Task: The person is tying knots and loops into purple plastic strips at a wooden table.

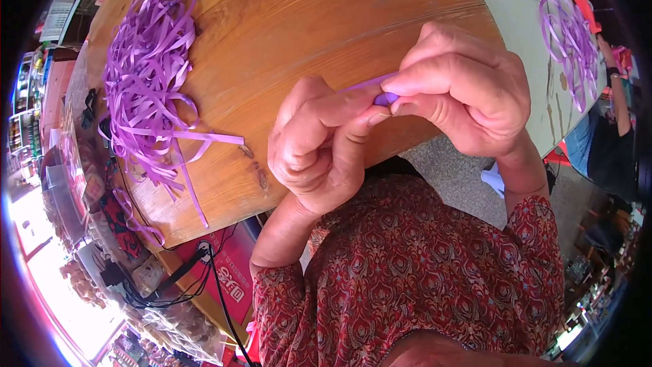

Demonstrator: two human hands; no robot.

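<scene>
A narrow purple ribbon is pinched between my two hands, close to my body over the table's near edge. My left hand is closed, with thumb and forefinger gripping the ribbon. Fingers curled, my right hand pinches the same ribbon from the other side, and the fingertips of both hands nearly meet. A short purple strip runs behind the fingers; most of the ribbon is hidden by them. On the table's left part lies a tangled heap of purple ribbons, some with loose ends trailing toward me.
The wooden table has a curved edge. To the right, a pale table bears another purple ribbon bunch, with another person's arm beyond it. Black cables hang at the lower left beside a red box.
</scene>
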